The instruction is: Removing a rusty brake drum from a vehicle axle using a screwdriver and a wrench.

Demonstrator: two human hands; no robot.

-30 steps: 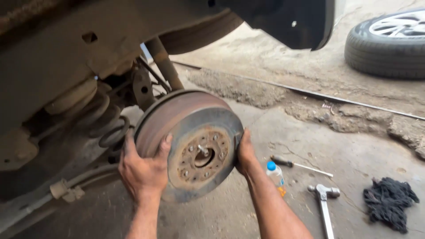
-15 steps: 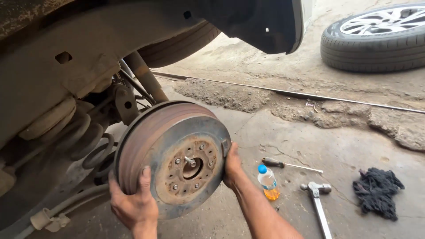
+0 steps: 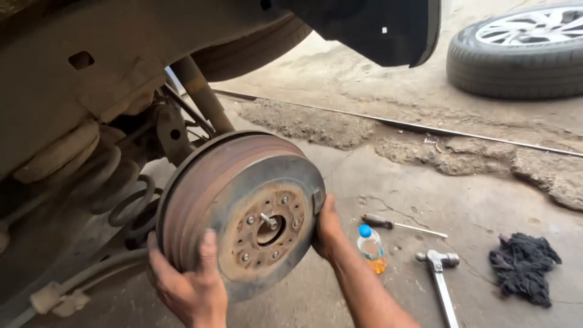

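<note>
Compared with half a second ago, your left hand (image 3: 185, 285) has kept its place at the lower left rim of the brake drum (image 3: 243, 212), thumb laid across the face, and your right hand (image 3: 328, 229) remains against the right edge. The drum sits at the same spot under the wheel arch, beside the coil spring (image 3: 121, 194).

Both hands grasp the drum: left fingers wrapped around its rusty outer band, right fingers curled behind the rim, where their tips are hidden.

The drum is round, rust-brown on its side band, with a grey outer ring on the face. The centre is heavily rusted, with small holes around a central bore, through which a stud shows.

On the concrete floor lie a small bottle (image 3: 371, 248) with a blue cap, a screwdriver (image 3: 401, 225), a hammer (image 3: 440, 276) and a dark rag (image 3: 523, 266). A loose wheel (image 3: 516, 51) lies further away.
</note>
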